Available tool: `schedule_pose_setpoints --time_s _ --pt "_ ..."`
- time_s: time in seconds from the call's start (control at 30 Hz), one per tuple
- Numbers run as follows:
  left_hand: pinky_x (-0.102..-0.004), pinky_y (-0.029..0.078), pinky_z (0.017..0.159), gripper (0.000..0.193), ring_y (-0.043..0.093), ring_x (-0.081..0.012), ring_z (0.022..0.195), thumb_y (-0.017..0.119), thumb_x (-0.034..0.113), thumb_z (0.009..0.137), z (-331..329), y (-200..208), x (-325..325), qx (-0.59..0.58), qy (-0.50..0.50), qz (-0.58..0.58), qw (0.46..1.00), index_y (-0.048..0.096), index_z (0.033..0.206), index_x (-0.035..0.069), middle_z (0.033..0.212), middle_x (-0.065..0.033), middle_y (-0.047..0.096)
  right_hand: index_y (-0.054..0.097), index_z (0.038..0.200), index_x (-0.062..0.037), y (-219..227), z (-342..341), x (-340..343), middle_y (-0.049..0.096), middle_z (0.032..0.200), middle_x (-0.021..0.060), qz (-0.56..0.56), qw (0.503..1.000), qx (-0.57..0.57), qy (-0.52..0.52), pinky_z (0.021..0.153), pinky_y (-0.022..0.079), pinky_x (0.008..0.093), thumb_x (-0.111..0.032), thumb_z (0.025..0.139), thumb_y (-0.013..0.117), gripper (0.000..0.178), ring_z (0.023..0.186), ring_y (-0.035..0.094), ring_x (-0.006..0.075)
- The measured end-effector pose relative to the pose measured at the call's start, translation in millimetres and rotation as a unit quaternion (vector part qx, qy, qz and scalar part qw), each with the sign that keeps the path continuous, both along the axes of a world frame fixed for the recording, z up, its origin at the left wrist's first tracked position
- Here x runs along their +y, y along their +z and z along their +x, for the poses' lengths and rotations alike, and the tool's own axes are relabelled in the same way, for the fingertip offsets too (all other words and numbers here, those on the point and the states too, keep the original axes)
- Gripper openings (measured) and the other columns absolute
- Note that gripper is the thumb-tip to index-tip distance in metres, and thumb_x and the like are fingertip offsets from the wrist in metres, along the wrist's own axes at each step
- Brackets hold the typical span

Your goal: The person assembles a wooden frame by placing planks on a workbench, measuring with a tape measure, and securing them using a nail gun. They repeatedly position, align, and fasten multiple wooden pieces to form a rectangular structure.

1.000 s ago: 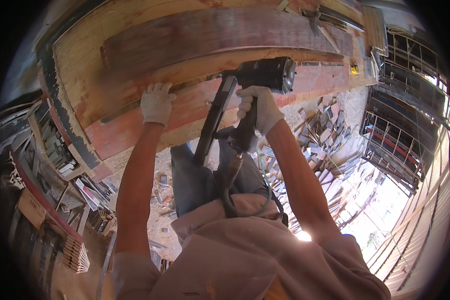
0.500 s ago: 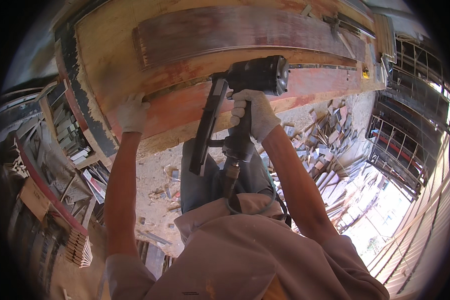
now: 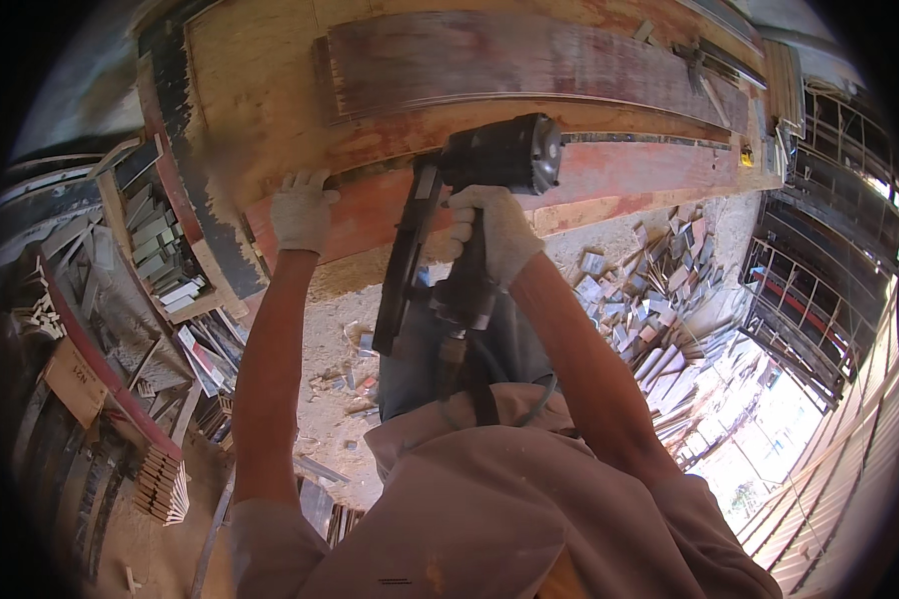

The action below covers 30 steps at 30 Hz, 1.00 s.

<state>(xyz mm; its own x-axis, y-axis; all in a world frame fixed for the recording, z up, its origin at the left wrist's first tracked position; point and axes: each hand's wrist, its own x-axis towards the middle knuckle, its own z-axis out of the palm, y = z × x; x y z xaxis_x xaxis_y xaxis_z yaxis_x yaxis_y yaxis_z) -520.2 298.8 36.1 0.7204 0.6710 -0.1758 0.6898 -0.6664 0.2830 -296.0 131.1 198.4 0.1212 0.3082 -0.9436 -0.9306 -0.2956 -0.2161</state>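
Observation:
My right hand [image 3: 496,232], in a pale work glove, is wrapped round the handle of a black pneumatic nail gun [image 3: 499,155]. The gun's long magazine slants down on its left side, and a hose fitting [image 3: 453,349] hangs from the handle's base. My left hand [image 3: 303,212], gloved too, lies on the left end of a long reddish board [image 3: 370,215], its fingers stretched toward the far edge. That board runs along the near side of a wooden worktable [image 3: 260,90]. The gun is over the board's near edge; whether its nose touches wood I cannot see.
A wide dark-red plank [image 3: 489,55] lies farther back on the table. Wood offcuts [image 3: 659,290] are heaped on the floor to the right. At left stand a bin of wood pieces [image 3: 160,250] and a cardboard box [image 3: 75,384]. A yellow object [image 3: 746,156] sits near the table's right end.
In the picture, the table and boards have shifted right. My left hand has moved right and slightly up with its fingers plainer; the nail gun, still in my right hand, has moved slightly left.

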Motion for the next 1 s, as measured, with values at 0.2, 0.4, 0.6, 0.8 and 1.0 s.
schedule_pose_setpoints --time_s 0.2,0.4,0.6,0.8,1.0 --pt "-0.0454 0.051 0.098 0.04 0.062 -0.0343 0.113 0.075 0.024 0.081 -17 7 10 -0.024 0.02 -0.012 0.999 0.071 0.119 0.011 0.117 -0.0127 0.069 0.052 0.074 -0.0103 5 -13 1 0.04 0.06 -0.0004 0.019 0.999 0.009 -0.031 0.047 0.041 0.0368 -0.005 0.089 0.057 0.017 0.047 0.041 0.0175" --pt "-0.0453 0.05 0.099 0.039 0.063 -0.0344 0.112 0.075 0.02 0.08 -41 5 17 -0.078 0.045 -0.056 0.994 0.072 0.117 0.009 0.116 -0.0137 0.07 0.053 0.08 -0.012 9 -40 28 0.038 0.062 -0.0024 0.01 1.0 0.024 0.015 0.048 0.039 0.0365 -0.005 0.09 0.056 0.013 0.048 0.038 0.0159" --pt "-0.0442 0.049 0.101 0.043 0.061 -0.0341 0.117 0.073 0.018 0.08 -52 -4 26 -0.094 0.041 -0.09 0.991 0.071 0.122 0.008 0.12 -0.0141 0.069 0.057 0.092 -0.0038 10 -55 30 0.036 0.063 -0.0039 0.027 0.999 0.025 -0.001 0.048 0.037 0.0318 -0.007 0.093 0.054 0.005 0.05 0.036 0.0119" --pt "-0.0432 0.05 0.099 0.038 0.062 -0.0335 0.116 0.071 0.012 0.081 -54 4 24 -0.13 0.079 -0.145 0.978 0.071 0.118 0.006 0.117 -0.0142 0.069 0.053 0.082 -0.0119 10 -77 53 0.042 0.064 -0.0021 0.024 0.998 0.03 0.056 0.05 0.042 0.0354 -0.007 0.091 0.059 0.012 0.051 0.045 0.0157" --pt "-0.042 0.051 0.099 0.032 0.062 -0.0327 0.115 0.069 0.01 0.083 -58 1 26 -0.132 0.083 -0.122 0.98 0.072 0.114 0.006 0.116 -0.0137 0.069 0.053 0.081 -0.0102 0 -79 50 0.032 0.061 -0.0054 0.001 0.999 0.041 0.003 0.048 0.033 0.0298 -0.007 0.092 0.056 0.012 0.048 0.033 0.0113"
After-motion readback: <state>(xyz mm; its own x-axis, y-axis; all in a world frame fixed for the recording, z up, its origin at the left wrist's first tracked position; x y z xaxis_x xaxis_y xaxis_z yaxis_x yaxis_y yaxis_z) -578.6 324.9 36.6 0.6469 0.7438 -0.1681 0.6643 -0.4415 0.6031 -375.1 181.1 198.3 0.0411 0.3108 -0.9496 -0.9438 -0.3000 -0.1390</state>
